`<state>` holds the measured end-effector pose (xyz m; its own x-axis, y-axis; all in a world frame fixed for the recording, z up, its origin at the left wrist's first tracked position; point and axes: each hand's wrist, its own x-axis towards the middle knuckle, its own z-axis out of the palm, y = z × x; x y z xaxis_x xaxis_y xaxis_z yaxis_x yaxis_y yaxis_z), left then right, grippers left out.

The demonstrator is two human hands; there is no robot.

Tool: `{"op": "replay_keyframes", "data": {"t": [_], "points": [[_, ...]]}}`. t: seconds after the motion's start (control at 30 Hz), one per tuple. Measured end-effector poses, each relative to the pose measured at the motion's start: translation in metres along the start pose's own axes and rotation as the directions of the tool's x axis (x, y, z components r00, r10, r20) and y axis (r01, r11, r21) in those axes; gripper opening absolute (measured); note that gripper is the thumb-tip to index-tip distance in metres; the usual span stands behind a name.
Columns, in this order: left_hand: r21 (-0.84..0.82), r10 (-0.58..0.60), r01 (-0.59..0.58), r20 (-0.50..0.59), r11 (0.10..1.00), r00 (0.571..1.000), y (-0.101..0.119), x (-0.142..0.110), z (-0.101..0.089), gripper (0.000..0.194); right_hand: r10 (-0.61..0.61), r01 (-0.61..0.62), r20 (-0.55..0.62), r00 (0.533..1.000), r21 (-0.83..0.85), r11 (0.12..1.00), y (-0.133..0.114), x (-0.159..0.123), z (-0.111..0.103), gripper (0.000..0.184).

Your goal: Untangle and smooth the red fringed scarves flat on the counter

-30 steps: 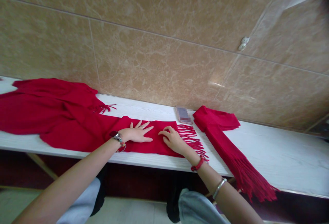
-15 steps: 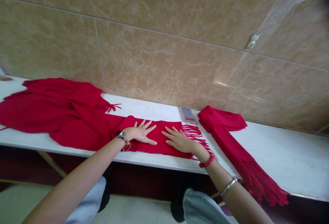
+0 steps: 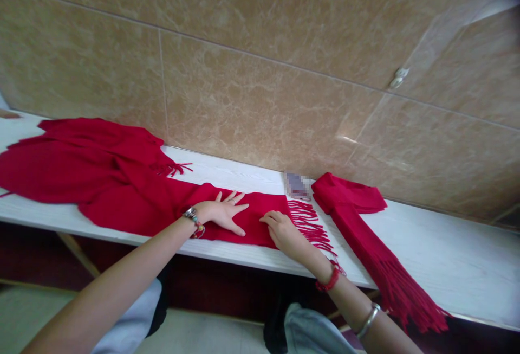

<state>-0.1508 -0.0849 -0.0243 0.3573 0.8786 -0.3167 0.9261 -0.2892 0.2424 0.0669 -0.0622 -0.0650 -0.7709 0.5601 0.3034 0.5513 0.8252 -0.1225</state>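
A red scarf [image 3: 255, 226] with a fringed end lies flat along the white bench, its left part in a loose heap. My left hand [image 3: 222, 213] presses on it, palm down with the fingers spread, wearing a ring and beaded bracelets. To the right, near the fringe [image 3: 311, 224], my right hand [image 3: 284, 233] is over the cloth with its fingers drawn together in a pinch. Whether anything sits between those fingertips I cannot tell. A second red scarf [image 3: 357, 235], folded into a narrow strip, lies farther right, its tassels hanging over the front edge.
The white bench [image 3: 439, 256] runs along a brown marble-tiled wall [image 3: 252, 110]. A blurred grey item [image 3: 296, 185] lies near the wall between the scarves. A small white fitting [image 3: 398, 78] is on the wall. My knees [image 3: 312, 329] are below the bench.
My right hand has gone from flat with fingers spread to fingers pinched together on the scarf. My left hand stays flat in place. The view has shifted slightly.
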Motion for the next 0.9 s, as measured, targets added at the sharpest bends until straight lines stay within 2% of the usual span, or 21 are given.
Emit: {"op": "replay_keyframes", "data": {"t": [0.13,0.3,0.43,0.6,0.73,0.8,0.9], "points": [[-0.029,0.101,-0.102,-0.023,0.994,0.995,0.005,0.003,0.002,0.078,0.020,-0.018,-0.015,1.000,0.125,0.992,0.003,0.005,0.004,0.042],[-0.006,0.038,-0.038,0.041,0.999,0.998,0.012,0.005,0.001,0.081,0.122,-0.118,-0.023,0.992,0.107,0.987,0.006,0.011,0.013,0.038],[0.000,-0.002,0.002,0.073,1.000,0.997,0.014,0.004,-0.002,0.086,0.043,-0.036,-0.042,0.998,0.145,0.989,0.002,0.009,0.013,0.037],[0.000,-0.005,0.005,0.076,1.000,0.997,0.011,0.006,-0.002,0.092,0.018,0.010,-0.109,0.994,0.258,0.966,-0.002,0.007,0.008,0.020],[0.020,-0.004,0.003,0.086,1.000,0.996,0.010,0.008,0.000,0.095,0.040,-0.011,-0.157,0.987,0.181,0.983,-0.003,0.007,0.009,0.017],[0.032,-0.007,0.004,0.088,0.999,0.996,0.010,0.008,0.000,0.096,-0.008,0.033,-0.140,0.990,0.173,0.984,-0.004,0.006,0.008,0.016],[0.034,-0.004,0.001,0.097,0.999,0.995,0.009,0.007,-0.001,0.096,-0.106,0.130,-0.104,0.989,0.263,0.956,-0.008,0.005,0.003,0.014]]}}
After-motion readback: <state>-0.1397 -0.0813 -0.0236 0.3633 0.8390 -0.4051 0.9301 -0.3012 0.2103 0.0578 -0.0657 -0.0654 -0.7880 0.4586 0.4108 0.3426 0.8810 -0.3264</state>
